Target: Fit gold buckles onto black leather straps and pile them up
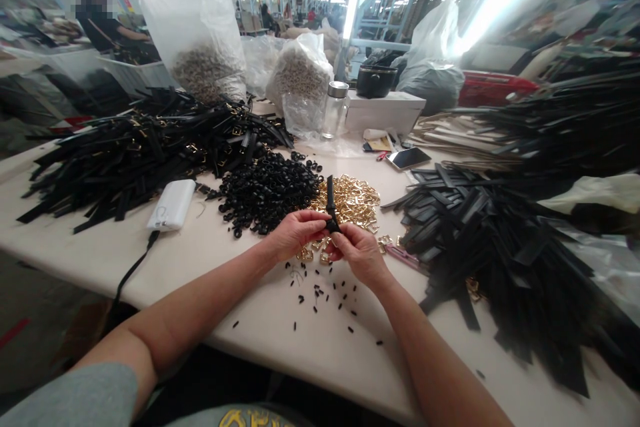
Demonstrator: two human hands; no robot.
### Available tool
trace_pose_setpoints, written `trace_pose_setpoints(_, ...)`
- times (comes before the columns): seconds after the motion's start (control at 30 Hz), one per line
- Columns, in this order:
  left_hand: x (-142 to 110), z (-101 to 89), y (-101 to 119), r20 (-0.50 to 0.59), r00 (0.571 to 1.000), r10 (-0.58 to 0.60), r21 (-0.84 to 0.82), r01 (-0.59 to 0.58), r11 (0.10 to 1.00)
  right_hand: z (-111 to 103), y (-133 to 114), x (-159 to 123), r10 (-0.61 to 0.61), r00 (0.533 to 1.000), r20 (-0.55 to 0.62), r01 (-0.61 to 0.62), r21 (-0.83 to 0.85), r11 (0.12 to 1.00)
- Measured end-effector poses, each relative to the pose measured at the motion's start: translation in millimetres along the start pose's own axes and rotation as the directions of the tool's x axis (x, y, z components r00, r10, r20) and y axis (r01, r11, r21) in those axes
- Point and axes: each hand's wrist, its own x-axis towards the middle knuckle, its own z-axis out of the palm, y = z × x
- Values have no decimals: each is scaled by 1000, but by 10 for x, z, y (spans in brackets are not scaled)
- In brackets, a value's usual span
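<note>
Both hands meet over the middle of the table. My left hand (300, 232) pinches a short black strap (330, 195) from the left, near its lower end. From the right, my right hand (361, 255) grips the same strap's lower end, fingers closed. The strap's free end points up and away; what lies between the fingertips is partly hidden. Just beyond is a heap of gold buckles (357, 200), with a pile of small black loops (270, 190) to its left. Tiny black pieces (317, 293) lie scattered on the table below my hands.
Black straps with gold buckles (150, 147) are heaped at left, plain black straps (500, 253) at right. A white power bank (171, 205) with a cable lies left. Farther back are a phone (409, 158), a glass bottle (334, 110), a white box (383, 111) and filled plastic bags (300, 73).
</note>
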Motion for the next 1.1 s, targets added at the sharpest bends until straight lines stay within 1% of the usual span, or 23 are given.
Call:
trace_pose_setpoints(0.07,3,-19,-7,27,999,20,71,-22,997,-8,-1,4,13,1000,9,-13,12,1000)
trace_pose_setpoints(0.13,-4,-35,-7,71,992,103,240,-117,964,-19,13,10,25,1000,14,-25,-29,999)
trace_pose_setpoints(0.2,-14,-45,-6,123,964,235,434,-265,861,-27,34,17,29,999,30,-26,-91,995)
trace_pose_setpoints(0.27,-23,-48,-8,179,923,342,589,-378,714,-29,38,19,9,999,41,-2,-165,986)
trace_pose_setpoints(0.3,-27,-47,-11,206,906,370,645,-410,645,-28,27,18,-13,999,44,22,-210,977)
trace_pose_setpoints(0.37,-31,-40,-20,249,888,387,723,-437,535,-21,-20,8,-65,997,48,76,-312,947)
trace_pose_setpoints(0.43,-33,-29,-34,267,877,399,762,-446,470,-9,-85,-7,-100,994,42,108,-402,909)
trace_pose_setpoints(0.47,-32,-23,-44,264,874,408,767,-447,460,-2,-113,-14,-100,994,41,108,-421,900)
trace_pose_setpoints(0.53,-31,-9,-64,246,876,415,751,-443,489,9,-143,-24,-74,997,30,80,-374,924)
trace_pose_setpoints(0.57,-31,-1,-74,232,884,407,725,-436,533,13,-144,-25,-56,998,20,59,-318,946)
trace_pose_setpoints(0.63,-32,14,-87,199,917,344,627,-389,675,15,-130,-22,-24,1000,-16,21,-194,981)
trace_pose_setpoints(0.7,-31,26,-84,162,955,250,497,-298,815,9,-114,-18,-5,998,-58,-2,-117,993)
trace_pose_setpoints(0.73,-27,29,-76,133,969,208,428,-246,870,4,-112,-18,-2,998,-70,-5,-104,995)
trace_pose_setpoints(0.8,-9,25,-48,52,988,149,286,-157,945,-5,-119,-22,-8,997,-73,0,-109,994)
trace_pose_setpoints(0.87,18,10,-12,-32,994,105,134,-100,986,-10,-134,-31,-23,998,-63,12,-168,986)
trace_pose_setpoints(0.97,52,-18,29,-90,994,57,-42,-61,997,-9,-153,-40,-47,998,-47,31,-288,957)
trace_pose_setpoints(1.03,59,-31,37,-106,993,51,-100,-62,993,-3,-162,-41,-59,997,-46,40,-340,940)
trace_pose_setpoints(1.1,54,-35,26,-102,993,50,-117,-62,991,5,-172,-40,-63,997,-53,40,-364,931)
